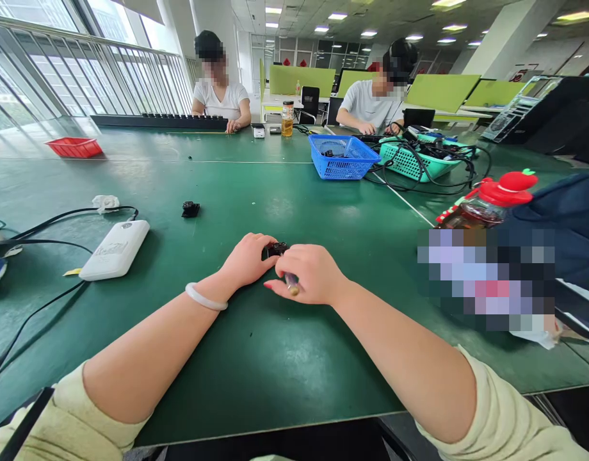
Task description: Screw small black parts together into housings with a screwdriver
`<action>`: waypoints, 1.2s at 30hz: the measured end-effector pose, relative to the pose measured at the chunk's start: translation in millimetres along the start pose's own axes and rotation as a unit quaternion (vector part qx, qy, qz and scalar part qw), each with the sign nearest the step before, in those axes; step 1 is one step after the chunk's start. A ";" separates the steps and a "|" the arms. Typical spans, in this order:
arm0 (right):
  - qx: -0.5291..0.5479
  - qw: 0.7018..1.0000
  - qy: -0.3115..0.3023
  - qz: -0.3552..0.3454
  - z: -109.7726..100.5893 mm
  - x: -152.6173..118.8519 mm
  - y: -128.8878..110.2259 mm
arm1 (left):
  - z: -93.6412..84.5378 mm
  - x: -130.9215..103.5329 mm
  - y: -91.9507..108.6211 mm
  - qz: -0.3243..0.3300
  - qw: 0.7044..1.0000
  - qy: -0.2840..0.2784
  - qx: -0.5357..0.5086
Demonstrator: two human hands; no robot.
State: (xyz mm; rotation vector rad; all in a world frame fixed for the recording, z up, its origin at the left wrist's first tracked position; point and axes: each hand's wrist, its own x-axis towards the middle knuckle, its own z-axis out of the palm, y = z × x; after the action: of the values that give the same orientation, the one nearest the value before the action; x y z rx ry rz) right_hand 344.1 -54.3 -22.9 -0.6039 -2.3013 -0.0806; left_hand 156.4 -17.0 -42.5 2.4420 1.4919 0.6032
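Observation:
Over the green table, my left hand (246, 259) with a white bangle on its wrist grips a small black part (276, 248), whose exact kind is too small to make out. Close against it on the right, my right hand (314, 275) is closed around a slim tool with a tan rounded end (292, 288); fingers hide the tool's other end, near the black part. Farther off, to the left of my hands, lies another small black piece (191, 209).
A white power bank (116, 250) with black cables lies left. Across the table are a red tray (74, 147), a blue basket (343, 168) and a green basket (410, 163) of cables. A red-lidded bottle (481, 208) stands right. Two people sit opposite.

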 end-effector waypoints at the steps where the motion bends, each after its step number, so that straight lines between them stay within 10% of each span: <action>1: -0.002 1.000 -0.019 -0.020 1.9 0.2 -0.9 | 0.1 0.3 -0.2 0.001 1.000 0.000 0.002; 8: 0.065 0.991 0.039 0.111 -7.9 -1.3 10.0 | 2.1 1.5 -3.8 0.006 1.000 -0.002 0.005; 16: 0.232 0.886 0.205 0.346 -14.8 -4.0 30.7 | 0.2 0.6 -2.8 -0.005 1.000 -0.001 0.005; 36: 0.145 0.950 0.156 0.227 -18.7 -5.4 18.7 | 0.7 0.8 -3.1 -0.003 1.000 -0.006 -0.006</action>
State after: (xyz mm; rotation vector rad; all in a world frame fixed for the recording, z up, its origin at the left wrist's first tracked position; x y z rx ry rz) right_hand 368.0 -44.2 -15.3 -0.8799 -1.7777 0.3529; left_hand 154.5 -14.9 -44.2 2.4264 1.4853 0.5936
